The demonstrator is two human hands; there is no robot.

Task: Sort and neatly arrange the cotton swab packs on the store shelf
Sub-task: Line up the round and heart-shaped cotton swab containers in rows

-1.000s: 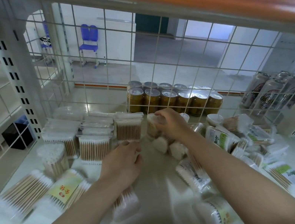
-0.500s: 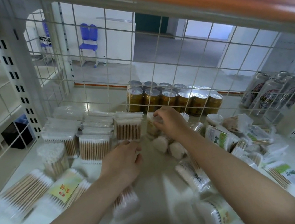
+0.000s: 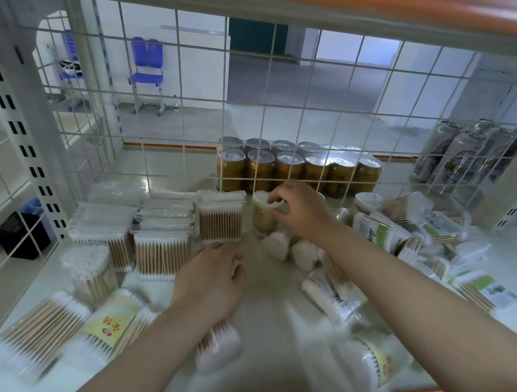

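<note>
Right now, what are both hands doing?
Left hand: cannot tell, fingers hidden.
Right hand: gripping a small round cotton swab tub.

Cotton swab packs point(image 3: 161, 253): clear-wrapped, wooden sticks; upright rows at shelf point(image 3: 277, 357) rear left, flat packs front left, jumbled heap point(image 3: 403, 233) right.

No legible text (pack labels point(image 3: 111, 324) too blurred).

Both bare arms reach forward over the shelf point(image 3: 275, 347). The right hand point(image 3: 300, 211) is farther back on the shelf, its fingers curled around a small round pack point(image 3: 261, 210). The left hand point(image 3: 211, 277) is nearer the shelf's front, palm down, fingers loosely bent.
</note>
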